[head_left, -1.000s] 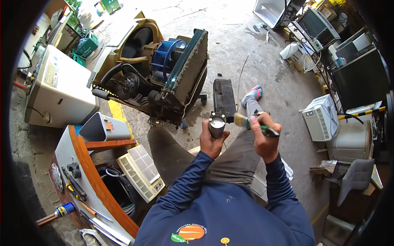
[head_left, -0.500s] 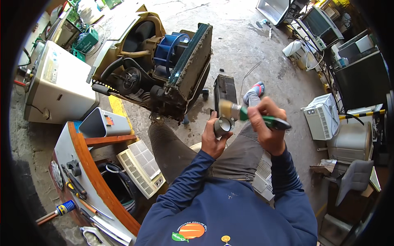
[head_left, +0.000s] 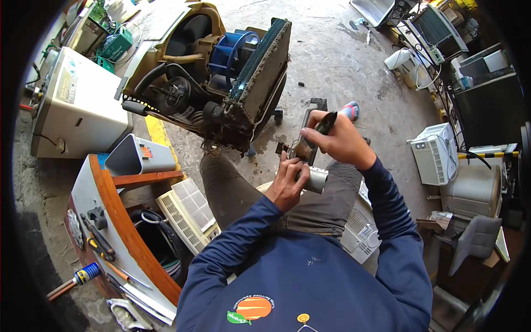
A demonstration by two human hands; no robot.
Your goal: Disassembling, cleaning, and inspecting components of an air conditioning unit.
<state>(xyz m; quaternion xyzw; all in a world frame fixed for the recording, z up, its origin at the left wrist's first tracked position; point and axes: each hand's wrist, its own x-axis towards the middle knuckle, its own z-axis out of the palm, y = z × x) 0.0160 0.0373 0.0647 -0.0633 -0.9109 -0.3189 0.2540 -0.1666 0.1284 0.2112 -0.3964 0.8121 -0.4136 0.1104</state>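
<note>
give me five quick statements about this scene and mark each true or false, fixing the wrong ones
1. The right hand holds a brush. True.
2. The left hand is empty. False: the left hand holds a silver cylinder.
3. The fan wheel in the opened machine is blue. True.
4. The grey chair is at the picture's left. False: the grey chair is at the right.
5. Hand tools lie on the bench at the left. True.
</note>
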